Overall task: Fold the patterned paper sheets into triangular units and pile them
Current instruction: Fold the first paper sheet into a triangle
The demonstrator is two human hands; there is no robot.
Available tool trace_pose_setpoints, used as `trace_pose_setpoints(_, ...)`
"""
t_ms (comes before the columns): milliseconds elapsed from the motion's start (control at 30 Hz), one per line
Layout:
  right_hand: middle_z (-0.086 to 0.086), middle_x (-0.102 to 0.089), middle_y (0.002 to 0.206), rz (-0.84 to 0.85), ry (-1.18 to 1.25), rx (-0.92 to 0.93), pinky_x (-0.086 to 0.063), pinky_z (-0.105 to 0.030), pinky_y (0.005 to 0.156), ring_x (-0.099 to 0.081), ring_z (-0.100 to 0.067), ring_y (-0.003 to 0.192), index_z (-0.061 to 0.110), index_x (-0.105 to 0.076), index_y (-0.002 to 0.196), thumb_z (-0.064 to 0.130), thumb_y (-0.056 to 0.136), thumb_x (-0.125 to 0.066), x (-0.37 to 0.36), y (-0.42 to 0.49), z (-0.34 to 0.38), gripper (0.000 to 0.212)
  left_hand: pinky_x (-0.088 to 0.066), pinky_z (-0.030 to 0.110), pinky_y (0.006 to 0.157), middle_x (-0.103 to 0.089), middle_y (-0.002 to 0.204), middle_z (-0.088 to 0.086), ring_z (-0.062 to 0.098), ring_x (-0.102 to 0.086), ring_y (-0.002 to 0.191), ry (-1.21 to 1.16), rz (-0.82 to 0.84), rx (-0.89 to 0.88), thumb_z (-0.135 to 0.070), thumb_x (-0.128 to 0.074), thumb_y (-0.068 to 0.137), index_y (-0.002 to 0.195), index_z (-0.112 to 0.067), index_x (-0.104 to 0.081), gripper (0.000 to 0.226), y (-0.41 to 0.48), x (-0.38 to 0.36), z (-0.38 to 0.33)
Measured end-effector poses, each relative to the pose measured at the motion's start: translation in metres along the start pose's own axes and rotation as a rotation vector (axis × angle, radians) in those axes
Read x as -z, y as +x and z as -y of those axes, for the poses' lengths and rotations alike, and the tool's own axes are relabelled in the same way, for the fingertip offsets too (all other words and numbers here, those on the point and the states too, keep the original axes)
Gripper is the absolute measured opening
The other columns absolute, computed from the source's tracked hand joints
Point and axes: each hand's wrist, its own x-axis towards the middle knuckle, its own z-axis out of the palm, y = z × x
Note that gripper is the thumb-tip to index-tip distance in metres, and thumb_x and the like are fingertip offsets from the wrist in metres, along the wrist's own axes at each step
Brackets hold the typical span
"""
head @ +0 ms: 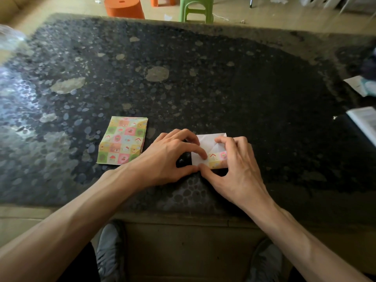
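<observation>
Head view — two hands folding one sheet on the dark table [203,78].
The sheet [209,142] lies white side up, its near strip turned over to show pattern. The left hand [173,155] pinches its near-left corner; the right hand [234,165] curls over its right side — thumb at the near edge. A stack of patterned sheets [123,140] lies just left.

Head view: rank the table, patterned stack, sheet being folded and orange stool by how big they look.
1. table
2. patterned stack
3. sheet being folded and orange stool: similar; the stool is far and cropped, the sheet partly covered.
</observation>
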Motion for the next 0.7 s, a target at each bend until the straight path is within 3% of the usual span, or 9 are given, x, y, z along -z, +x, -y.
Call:
trace_pose_setpoints(200,0.005,-0.034,0.135,0.017,-0.002,-0.012,-0.043,-0.024,0.093,-0.039,-0.012,0.123,0.030,-0.039,0.145,0.065,0.079,-0.076,0.001,0.001,0.002,0.083,-0.031,0.033,0.112,-0.046,0.132,-0.020,0.000,-0.037,0.131,-0.036,0.037,0.009,-0.048,-0.068,0.092,0.123,-0.046,-0.067,0.031,-0.001,0.003,0.002)
trace_pose_setpoints(333,0.004,-0.036,0.136,0.006,0.006,-0.006,-0.042,-0.024,0.093,-0.040,-0.012,0.122,0.029,-0.039,0.146,0.064,0.080,-0.076,0.001,0.000,0.002,0.083,-0.034,0.034,0.109,-0.048,0.127,-0.022,-0.001,-0.041,0.128,-0.039,-0.045,0.029,-0.052,-0.065,0.093,0.116,-0.046,-0.069,0.024,-0.001,-0.004,-0.001)
trace_pose_setpoints(500,0.007,-0.035,0.136,0.059,0.118,-0.023,-0.042,-0.023,0.100,-0.039,-0.009,0.129,0.030,-0.041,0.145,0.045,0.084,-0.080,0.010,0.003,-0.004,0.074,-0.032,0.031,0.107,-0.049,0.124,-0.022,0.001,-0.043,0.126,-0.018,-0.066,0.037,-0.038,-0.073,0.088,0.114,-0.046,-0.069,0.028,-0.002,-0.007,-0.001)
trace_pose_setpoints(700,0.008,-0.034,0.136,0.074,0.120,-0.014,-0.038,-0.020,0.098,-0.038,-0.008,0.129,0.033,-0.040,0.144,0.044,0.085,-0.081,0.009,0.003,-0.005,0.072,-0.028,0.027,0.100,-0.050,0.121,-0.023,-0.001,-0.045,0.121,-0.029,-0.128,0.060,-0.051,-0.068,0.087,0.108,-0.046,-0.070,0.021,-0.001,-0.012,-0.005)
